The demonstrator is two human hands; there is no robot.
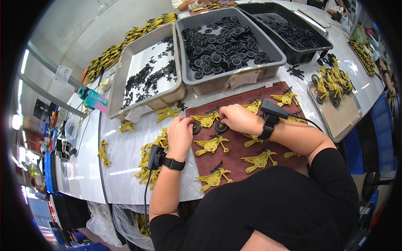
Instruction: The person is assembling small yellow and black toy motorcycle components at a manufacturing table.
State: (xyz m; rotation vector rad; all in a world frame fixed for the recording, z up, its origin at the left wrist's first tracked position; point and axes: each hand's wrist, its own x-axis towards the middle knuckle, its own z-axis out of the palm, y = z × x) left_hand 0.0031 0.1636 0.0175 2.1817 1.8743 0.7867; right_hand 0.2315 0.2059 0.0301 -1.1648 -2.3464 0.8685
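Yellow toy-motorcycle frame lies near the cloth's far-left corner; left hand and right hand each pinch a spoked wheel (slack grip might drop it).

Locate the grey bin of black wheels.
In the head view, the wheel bin stands upper centre, between the small-parts bin and the black bin, beyond the maroon mat.

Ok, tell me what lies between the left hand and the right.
Between left hand and right hand, the head view shows a yellow toy frame and two black wheels.
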